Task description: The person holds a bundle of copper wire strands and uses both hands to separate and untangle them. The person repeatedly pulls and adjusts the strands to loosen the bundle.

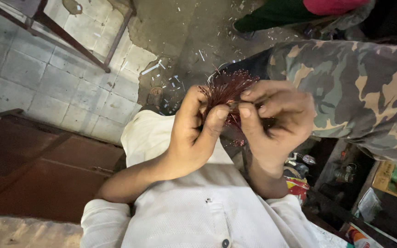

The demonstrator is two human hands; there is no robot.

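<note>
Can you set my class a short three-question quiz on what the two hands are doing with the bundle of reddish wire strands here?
1. True or false: both the left hand and the right hand grip the bundle of reddish wire strands.
2. Which way do the loose strand ends fan out in the head view? A) toward the top of the picture B) toward the white shirt C) flat on the tiled floor
3. Fill in: the person close by on the right wears trousers in a ______ pattern.

Key: 1 true; 2 A; 3 camouflage.
</note>
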